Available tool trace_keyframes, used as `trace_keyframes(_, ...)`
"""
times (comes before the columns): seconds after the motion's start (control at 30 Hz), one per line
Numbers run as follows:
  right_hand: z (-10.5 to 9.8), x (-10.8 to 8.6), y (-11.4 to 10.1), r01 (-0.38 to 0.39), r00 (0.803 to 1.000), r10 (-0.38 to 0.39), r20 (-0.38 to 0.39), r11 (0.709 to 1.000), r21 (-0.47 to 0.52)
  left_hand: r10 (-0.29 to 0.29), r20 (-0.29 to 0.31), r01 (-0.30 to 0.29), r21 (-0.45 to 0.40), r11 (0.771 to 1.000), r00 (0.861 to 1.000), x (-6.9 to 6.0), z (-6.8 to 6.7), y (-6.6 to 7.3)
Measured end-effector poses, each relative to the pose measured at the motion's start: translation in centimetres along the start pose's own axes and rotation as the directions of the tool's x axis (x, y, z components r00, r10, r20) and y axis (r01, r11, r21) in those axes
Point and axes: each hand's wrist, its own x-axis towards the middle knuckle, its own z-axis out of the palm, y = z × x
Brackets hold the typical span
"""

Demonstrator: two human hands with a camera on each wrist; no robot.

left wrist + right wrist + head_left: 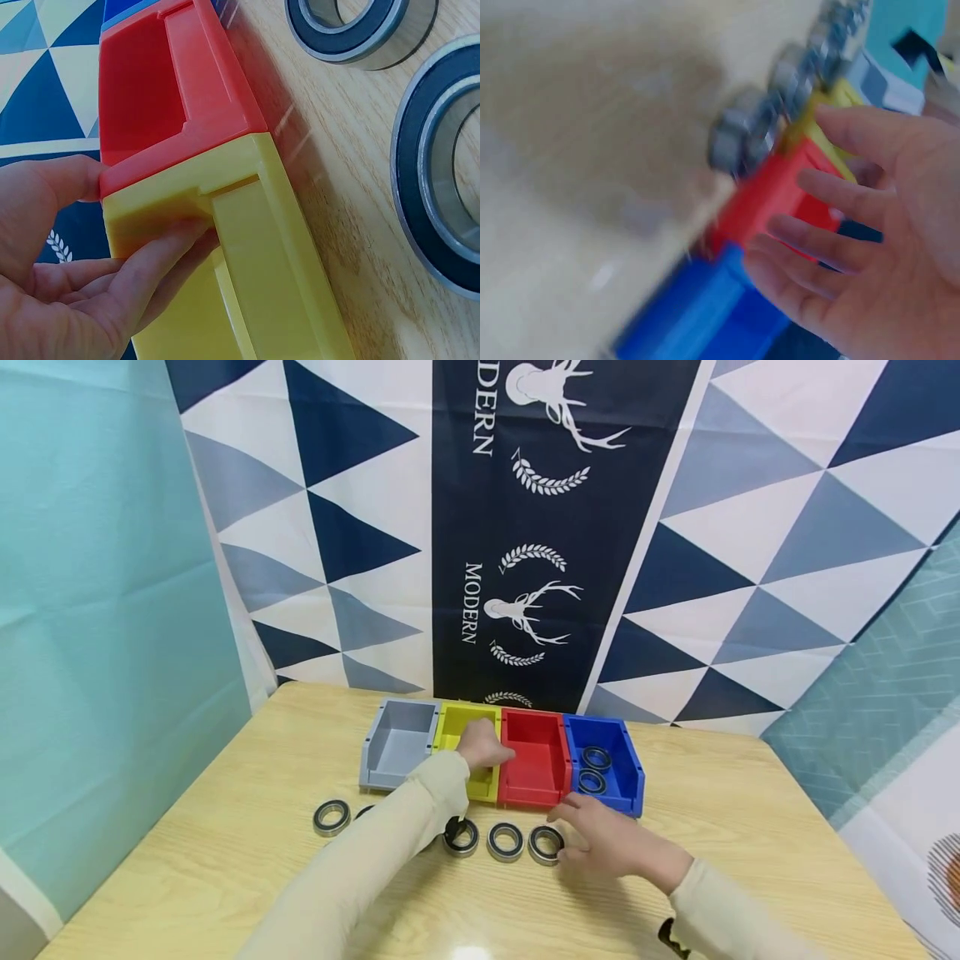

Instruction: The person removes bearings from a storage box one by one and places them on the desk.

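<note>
In the head view my left hand (pixel 480 743) reaches over the joint between a yellow bin (pixel 491 787) and a red bin (pixel 534 793). The left wrist view has the thumb on the red bin's side and the fingers inside the yellow bin (pixel 277 247), pinching the adjoining walls. My right hand (pixel 603 839) hovers with spread, slightly bent fingers beside the rightmost ball bearing (pixel 535 853), in front of the blue bin (pixel 626 789). Nothing shows in its grasp in the blurred right wrist view. Two bearings (pixel 592 792) lie in the blue bin.
A grey bin (pixel 371 768) stands at the row's left end. More bearings lie in front of the bins, including one at far left (pixel 332 833) and one near the middle (pixel 506 857). My left sleeve (pixel 375 868) partly covers the row. Patterned cloth hangs behind the table.
</note>
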Motion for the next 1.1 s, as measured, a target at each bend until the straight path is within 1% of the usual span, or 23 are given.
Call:
trace_keyframes(0.07, -0.9, -0.3, 0.7, 0.01, 1.0, -0.01, 0.007, 1.0, -0.016, 0.006, 0.006, -0.006, -0.008, 1.0, 1.0, -0.1, 0.0, -0.2)
trace_keyframes(0.13, -1.9, -0.4, 1.5, -0.007, 1.0, 0.008, 0.01, 0.999, -0.043, 0.012, 0.011, -0.012, -0.017, 1.0, 1.0, -0.1, 0.0, -0.2)
trace_keyframes(0.27, -3.4, 0.3, 3.1, -0.094, 0.995, 0.091, -0.027, 0.989, -0.114, 0.015, 0.003, -0.015, -0.034, 0.999, 1.0, 0.4, -0.1, -0.5)
trace_keyframes(0.4, -3.7, 1.4, 4.6, -0.155, 0.986, 0.139, -0.097, 0.971, -0.184, 0.002, -0.008, -0.002, -0.041, 0.999, 1.0, 0.6, -0.1, -0.5)
trace_keyframes(0.5, -3.5, 2.1, 5.6, -0.177, 0.982, 0.159, -0.102, 0.964, -0.197, -0.004, -0.014, 0.004, -0.013, 1.0, 1.0, 0.4, 0.2, -0.2)
trace_keyframes(0.57, -3.4, 2.5, 6.1, -0.201, 0.979, 0.189, -0.08, 0.963, -0.18, -0.004, -0.037, 0.005, 0.031, 0.999, 0.999, 0.2, 0.5, 0.3)
trace_keyframes(0.67, -3.2, 3.0, 6.8, -0.219, 0.976, 0.216, -0.039, 0.962, -0.164, 0.001, -0.124, 0.011, 0.095, 0.995, 0.992, -0.3, 1.0, 1.5)
trace_keyframes(0.73, -3.1, 3.5, 7.2, -0.24, 0.97, 0.241, -0.012, 0.959, -0.151, 0.015, -0.202, 0.01, 0.125, 0.992, 0.979, -0.4, 1.2, 2.5)
trace_keyframes(0.8, -3.0, 4.0, 7.5, -0.247, 0.968, 0.251, 0.004, 0.957, -0.15, 0.037, -0.272, 0.0, 0.138, 0.99, 0.961, -0.3, 1.4, 3.6)
trace_keyframes(0.87, -3.0, 4.3, 7.8, -0.262, 0.963, 0.268, 0.019, 0.954, -0.142, 0.063, -0.31, -0.017, 0.15, 0.989, 0.949, -0.3, 1.7, 4.6)
trace_keyframes(0.9, -2.9, 4.4, 7.9, -0.276, 0.959, 0.282, 0.024, 0.952, -0.135, 0.079, -0.318, -0.03, 0.157, 0.987, 0.945, -0.2, 2.0, 5.1)
trace_keyframes(0.97, -2.7, 4.6, 8.1, -0.283, 0.957, 0.289, 0.026, 0.95, -0.13, 0.107, -0.319, -0.054, 0.171, 0.984, 0.942, -0.2, 2.6, 5.8)
trace_keyframes(1.03, -2.4, 4.8, 8.2, -0.295, 0.953, 0.3, 0.027, 0.948, -0.122, 0.121, -0.291, -0.073, 0.17, 0.983, 0.949, -0.2, 3.4, 6.2)
trace_keyframes(1.1, -2.1, 5.0, 8.2, -0.293, 0.954, 0.298, 0.022, 0.948, -0.125, 0.128, -0.243, -0.093, 0.151, 0.984, 0.962, -0.3, 4.4, 6.3)
